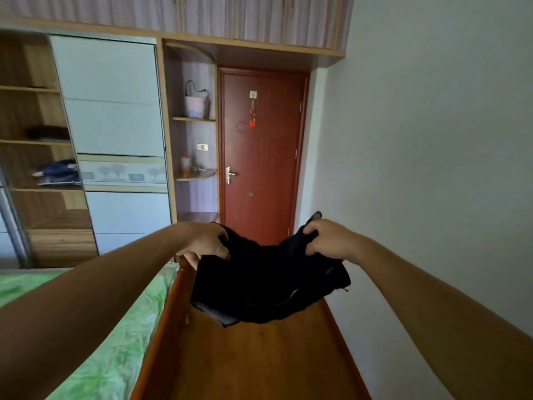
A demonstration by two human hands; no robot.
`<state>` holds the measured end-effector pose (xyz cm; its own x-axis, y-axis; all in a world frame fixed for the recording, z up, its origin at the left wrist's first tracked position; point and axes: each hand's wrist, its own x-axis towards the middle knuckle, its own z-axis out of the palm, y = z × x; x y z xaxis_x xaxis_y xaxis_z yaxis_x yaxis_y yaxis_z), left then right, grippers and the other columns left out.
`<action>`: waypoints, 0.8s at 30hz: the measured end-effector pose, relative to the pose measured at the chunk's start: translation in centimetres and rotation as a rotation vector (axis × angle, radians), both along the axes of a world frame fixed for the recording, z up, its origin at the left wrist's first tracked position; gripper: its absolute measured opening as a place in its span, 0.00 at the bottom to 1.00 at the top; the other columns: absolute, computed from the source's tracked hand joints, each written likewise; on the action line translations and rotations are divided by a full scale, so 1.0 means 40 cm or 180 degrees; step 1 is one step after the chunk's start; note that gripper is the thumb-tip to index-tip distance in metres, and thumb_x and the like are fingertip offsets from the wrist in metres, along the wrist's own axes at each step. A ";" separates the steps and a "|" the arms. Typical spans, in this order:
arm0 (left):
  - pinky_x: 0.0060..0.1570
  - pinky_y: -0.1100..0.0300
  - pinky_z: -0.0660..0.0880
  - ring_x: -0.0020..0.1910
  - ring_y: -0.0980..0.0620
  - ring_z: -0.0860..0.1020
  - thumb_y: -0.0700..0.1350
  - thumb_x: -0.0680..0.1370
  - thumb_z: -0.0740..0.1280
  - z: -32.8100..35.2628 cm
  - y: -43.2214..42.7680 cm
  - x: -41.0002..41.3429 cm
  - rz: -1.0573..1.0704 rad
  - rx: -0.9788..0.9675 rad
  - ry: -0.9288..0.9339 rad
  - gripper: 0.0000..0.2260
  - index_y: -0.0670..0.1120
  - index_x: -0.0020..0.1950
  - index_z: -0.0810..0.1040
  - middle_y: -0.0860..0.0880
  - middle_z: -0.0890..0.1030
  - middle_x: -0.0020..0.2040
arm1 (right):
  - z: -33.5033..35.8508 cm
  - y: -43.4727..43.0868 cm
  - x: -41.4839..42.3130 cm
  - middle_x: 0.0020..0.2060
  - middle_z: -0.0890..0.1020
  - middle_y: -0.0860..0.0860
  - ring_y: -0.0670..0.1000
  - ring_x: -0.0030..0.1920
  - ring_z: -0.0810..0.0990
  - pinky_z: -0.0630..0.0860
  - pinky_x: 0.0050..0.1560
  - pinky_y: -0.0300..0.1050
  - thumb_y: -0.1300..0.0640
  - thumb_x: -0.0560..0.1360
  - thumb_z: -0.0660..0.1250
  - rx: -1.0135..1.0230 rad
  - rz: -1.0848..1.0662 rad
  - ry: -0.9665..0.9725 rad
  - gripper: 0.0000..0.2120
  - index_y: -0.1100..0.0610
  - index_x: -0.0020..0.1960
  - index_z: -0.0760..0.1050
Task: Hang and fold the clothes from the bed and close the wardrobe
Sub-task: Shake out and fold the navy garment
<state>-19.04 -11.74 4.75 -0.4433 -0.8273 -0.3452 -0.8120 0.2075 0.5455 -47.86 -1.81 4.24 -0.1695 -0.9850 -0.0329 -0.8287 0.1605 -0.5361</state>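
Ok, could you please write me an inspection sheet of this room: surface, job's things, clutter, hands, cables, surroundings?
Surface: bed with green sheet at left; wooden floor beside it.
Job's things: black garment held in the air; wardrobe open at left, folded clothes on two shelves.
Clutter: bag and cup on the corner shelves.
Hands: left hand and right hand each grip an upper edge of the garment.
Cables: nothing seen.
Surroundings: red door shut; white wall at right.

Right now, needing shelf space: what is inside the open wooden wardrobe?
A dark folded garment lies on one shelf, blue folded clothes on the shelf below. The pale sliding door hides the rest.
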 end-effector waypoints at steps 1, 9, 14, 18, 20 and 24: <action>0.37 0.55 0.83 0.49 0.47 0.84 0.45 0.77 0.71 0.004 -0.039 -0.001 0.0094 0.0004 -0.0028 0.17 0.51 0.65 0.74 0.47 0.80 0.55 | 0.001 -0.064 -0.007 0.68 0.72 0.53 0.52 0.61 0.73 0.71 0.52 0.41 0.56 0.73 0.73 0.0028 0.0111 -0.0024 0.29 0.50 0.72 0.70; 0.34 0.56 0.82 0.46 0.47 0.84 0.43 0.77 0.70 -0.021 -0.419 0.037 0.0761 -0.0137 -0.0037 0.13 0.51 0.61 0.76 0.47 0.81 0.52 | -0.025 -0.595 0.018 0.73 0.68 0.54 0.55 0.69 0.69 0.69 0.57 0.44 0.56 0.74 0.73 0.0007 0.0777 0.0147 0.29 0.50 0.73 0.70; 0.31 0.58 0.81 0.45 0.48 0.83 0.42 0.78 0.69 -0.046 -0.742 0.084 0.1050 -0.0171 -0.0074 0.16 0.49 0.65 0.74 0.47 0.79 0.51 | -0.047 -0.988 0.075 0.71 0.69 0.54 0.55 0.67 0.71 0.72 0.59 0.48 0.56 0.74 0.73 0.0049 0.1017 0.0168 0.29 0.50 0.73 0.69; 0.37 0.53 0.84 0.49 0.46 0.82 0.43 0.78 0.70 -0.024 -1.003 0.129 0.1214 -0.0170 -0.0115 0.18 0.48 0.68 0.72 0.47 0.76 0.54 | -0.037 -1.290 0.100 0.72 0.68 0.54 0.53 0.61 0.69 0.69 0.52 0.46 0.56 0.74 0.73 0.0111 0.1147 0.0006 0.30 0.50 0.74 0.69; 0.39 0.52 0.84 0.49 0.45 0.81 0.43 0.78 0.70 -0.010 -1.130 0.146 0.1307 -0.0165 -0.0112 0.19 0.48 0.68 0.72 0.46 0.76 0.54 | -0.026 -1.436 0.114 0.71 0.69 0.53 0.51 0.58 0.69 0.69 0.46 0.43 0.56 0.74 0.73 0.0102 0.1216 -0.0082 0.30 0.50 0.74 0.68; 0.38 0.53 0.84 0.48 0.46 0.81 0.44 0.78 0.71 -0.003 -1.380 0.157 0.1488 -0.0143 -0.0177 0.20 0.48 0.69 0.71 0.46 0.75 0.54 | -0.031 -1.725 0.132 0.71 0.70 0.54 0.52 0.57 0.71 0.69 0.41 0.41 0.54 0.73 0.74 0.0120 0.1390 -0.0057 0.31 0.49 0.74 0.68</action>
